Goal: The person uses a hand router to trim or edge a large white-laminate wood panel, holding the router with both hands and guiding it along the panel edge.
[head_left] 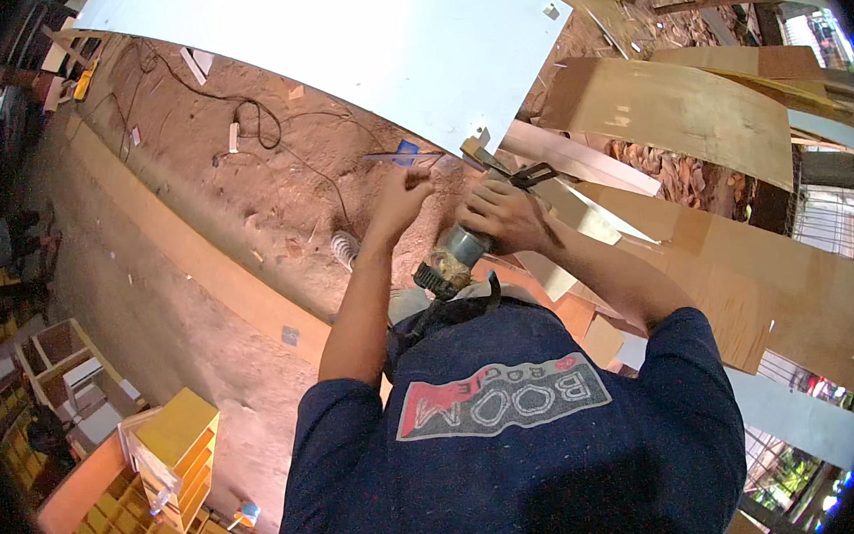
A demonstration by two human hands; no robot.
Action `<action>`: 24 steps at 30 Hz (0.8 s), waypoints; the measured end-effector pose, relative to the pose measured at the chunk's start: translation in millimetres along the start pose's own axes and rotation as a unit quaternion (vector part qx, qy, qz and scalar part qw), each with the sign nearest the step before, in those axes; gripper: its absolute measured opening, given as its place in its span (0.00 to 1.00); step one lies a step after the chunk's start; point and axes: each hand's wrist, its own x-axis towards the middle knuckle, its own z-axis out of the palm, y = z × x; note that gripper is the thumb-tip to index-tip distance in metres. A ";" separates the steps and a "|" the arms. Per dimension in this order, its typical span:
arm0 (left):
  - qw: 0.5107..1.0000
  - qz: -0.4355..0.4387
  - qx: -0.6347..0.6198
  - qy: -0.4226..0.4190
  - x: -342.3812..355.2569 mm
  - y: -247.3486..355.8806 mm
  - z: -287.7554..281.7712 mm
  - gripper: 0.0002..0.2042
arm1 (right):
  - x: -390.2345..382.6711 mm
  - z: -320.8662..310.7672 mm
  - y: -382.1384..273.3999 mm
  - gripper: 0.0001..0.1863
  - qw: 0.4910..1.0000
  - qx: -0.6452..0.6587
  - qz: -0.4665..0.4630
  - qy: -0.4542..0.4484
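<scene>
My right hand (503, 211) is closed around a grey cylindrical power tool (460, 244) with a dark vented end, held upright-ish beside the near corner of a large white panel (359, 41). At the tool's far end a dark metal fitting and a small tan piece (475, 151) meet the panel's corner. My left hand (411, 193) is left of the tool, fingers curled near a blue patch (405, 151) and a thin strip beside the panel's edge; whatever its fingertips hold, if anything, is unclear. A dark cord hangs from the tool toward my waist.
Loose cables (266, 129) and offcuts lie on dirt under the panel. A long plywood strip (162, 218) runs along the left. Stacked boards (666, 118) fill the right, over leaves. Yellow wooden shelving units (175, 437) stand at lower left. My striped shoe (343, 250) shows below.
</scene>
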 end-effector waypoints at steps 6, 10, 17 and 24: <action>0.988 -0.097 -0.024 -0.116 -69.3 -5.5 -35.9 0.17 | 18.2 10.3 7.2 0.18 0.999 -0.040 -0.030 -0.004; 0.984 -0.149 -0.032 -0.096 -98.6 -5.5 -39.7 0.18 | 27.7 15.4 9.1 0.21 0.996 -0.056 -0.046 -0.042; 0.995 -0.103 -0.010 -0.009 -106.4 -4.1 -44.0 0.22 | 41.8 25.9 15.8 0.21 0.994 -0.073 -0.074 -0.027; 0.997 -0.071 -0.007 0.026 -105.3 3.0 -56.7 0.18 | 56.4 31.5 19.2 0.20 0.997 -0.036 -0.056 -0.036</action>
